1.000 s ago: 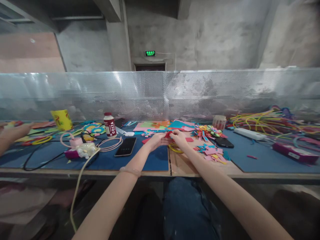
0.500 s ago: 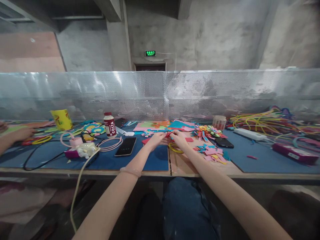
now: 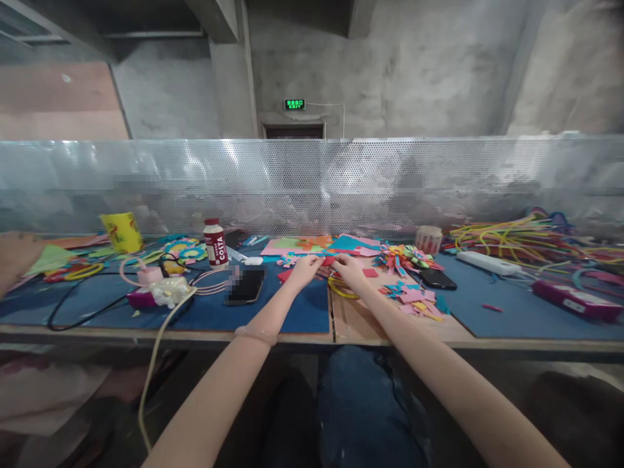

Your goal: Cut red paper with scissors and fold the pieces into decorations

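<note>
My left hand [image 3: 303, 268] and my right hand [image 3: 350, 268] meet over the middle of the table, fingers pinched on a small red paper piece [image 3: 327, 262] held between them. Under them lie a yellow ring [image 3: 338, 290] and a red paper scrap [image 3: 285, 275] on the blue mat [image 3: 273, 312]. Coloured paper sheets [image 3: 312, 245] lie just behind my hands. A heap of cut paper strips [image 3: 412, 298] sits to the right of my right wrist.
A phone [image 3: 244, 286], a Costa bottle [image 3: 215, 244], a yellow cup [image 3: 121, 232] and cables lie at left. Another phone [image 3: 437, 279], a paper flower [image 3: 407, 256], a power strip [image 3: 488, 262] and coloured tubes [image 3: 526, 238] are at right. Another person's hand [image 3: 14, 257] shows at far left. A perforated metal screen [image 3: 312, 185] backs the table.
My hands stay together on the red piece, shifted only slightly. The other person's hand at far left has drawn back towards the edge of view.
</note>
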Motion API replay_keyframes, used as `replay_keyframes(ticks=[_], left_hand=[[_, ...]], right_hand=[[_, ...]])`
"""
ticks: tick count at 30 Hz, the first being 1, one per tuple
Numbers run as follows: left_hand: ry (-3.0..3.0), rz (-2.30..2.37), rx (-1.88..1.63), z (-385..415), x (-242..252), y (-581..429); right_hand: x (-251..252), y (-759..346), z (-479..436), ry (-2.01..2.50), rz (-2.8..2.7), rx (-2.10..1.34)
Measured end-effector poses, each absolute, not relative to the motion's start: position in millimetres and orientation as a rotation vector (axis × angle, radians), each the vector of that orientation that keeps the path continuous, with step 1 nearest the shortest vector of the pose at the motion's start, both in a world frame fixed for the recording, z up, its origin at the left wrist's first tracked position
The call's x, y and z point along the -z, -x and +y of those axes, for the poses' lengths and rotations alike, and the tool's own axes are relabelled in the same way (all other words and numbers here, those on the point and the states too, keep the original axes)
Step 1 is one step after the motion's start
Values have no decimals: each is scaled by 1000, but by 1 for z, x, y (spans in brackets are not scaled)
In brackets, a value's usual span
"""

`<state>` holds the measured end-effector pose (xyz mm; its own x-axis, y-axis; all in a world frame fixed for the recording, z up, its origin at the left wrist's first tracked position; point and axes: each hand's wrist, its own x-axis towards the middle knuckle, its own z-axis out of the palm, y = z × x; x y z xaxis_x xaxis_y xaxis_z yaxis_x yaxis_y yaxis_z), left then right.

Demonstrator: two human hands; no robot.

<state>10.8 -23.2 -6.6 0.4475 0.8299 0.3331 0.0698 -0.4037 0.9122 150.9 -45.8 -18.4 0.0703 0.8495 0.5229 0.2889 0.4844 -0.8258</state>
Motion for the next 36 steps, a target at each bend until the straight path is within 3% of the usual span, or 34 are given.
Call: replay_keyframes(ticks=[14, 26, 36], left_hand=[[-1770, 858, -1040, -24, 4, -12], [-2123, 865, -1168, -20, 8, -9], [-1980, 815, -1082, -24, 6, -11]], right_hand=[[16, -153, -47, 1004, -1424, -670], [15, -152, -48, 1039, -1463, -645], [16, -152, -47, 1013, -1472, -666]])
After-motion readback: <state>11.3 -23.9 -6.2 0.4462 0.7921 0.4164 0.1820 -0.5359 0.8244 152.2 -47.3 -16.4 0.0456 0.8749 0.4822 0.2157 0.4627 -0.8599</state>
